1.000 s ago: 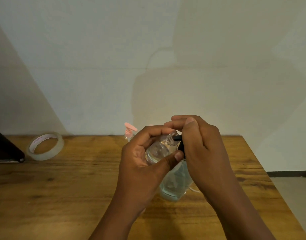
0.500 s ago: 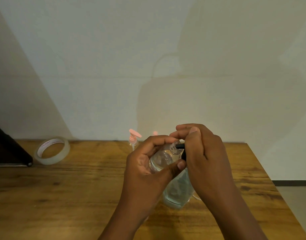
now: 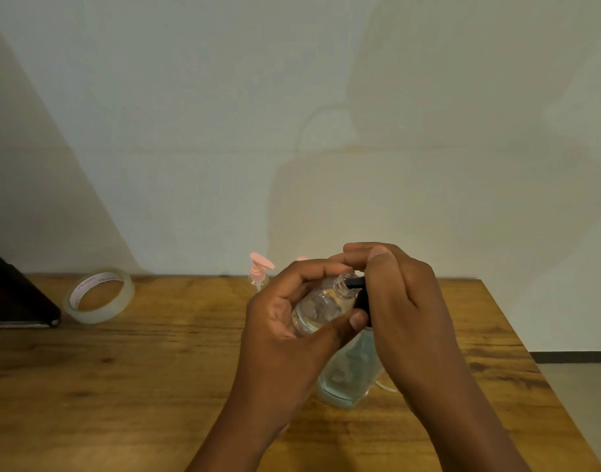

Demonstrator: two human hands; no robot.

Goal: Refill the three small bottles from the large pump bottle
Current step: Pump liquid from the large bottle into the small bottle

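Both hands are busy: your left hand grips a small clear bottle, tilted, some clear liquid inside, while your right hand curls over the black pump nozzle at its open neck. Big pump bottle stands just below them on the surface. Tape roll far left, lettering unreadable.

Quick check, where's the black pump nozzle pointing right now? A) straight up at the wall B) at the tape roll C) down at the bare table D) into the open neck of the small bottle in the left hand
D: the black nozzle meets the open neck of the small bottle, which the left hand holds tilted, while the right hand covers the pump head.
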